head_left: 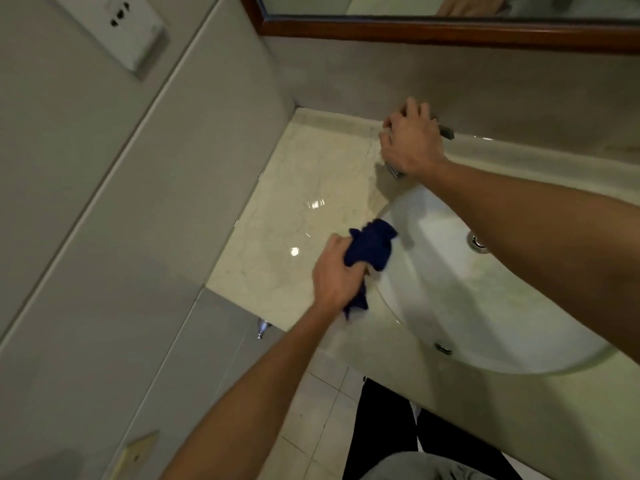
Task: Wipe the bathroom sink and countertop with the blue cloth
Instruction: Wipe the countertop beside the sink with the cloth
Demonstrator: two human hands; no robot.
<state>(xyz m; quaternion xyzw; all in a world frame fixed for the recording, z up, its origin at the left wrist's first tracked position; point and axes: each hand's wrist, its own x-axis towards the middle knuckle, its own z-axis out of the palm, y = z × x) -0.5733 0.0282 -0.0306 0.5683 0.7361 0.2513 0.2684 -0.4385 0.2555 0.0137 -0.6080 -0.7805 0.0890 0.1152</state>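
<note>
Left hand (332, 271) clutching blue cloth (370, 249) at sink (485, 306) rim; no legible writing.

Bathroom, white sink (450, 299) in marble countertop (304, 188), wood-framed mirror (415, 27) (tiled walls)

- Our left hand (334, 271) is closed in a fist around the blue cloth (370, 249), knuckles up, forearm bare and reaching forward.
- Our right hand (412, 142) is curled over the faucet (446, 130), fingers (391, 126) bent downward, forearm stretched across the basin.
</note>
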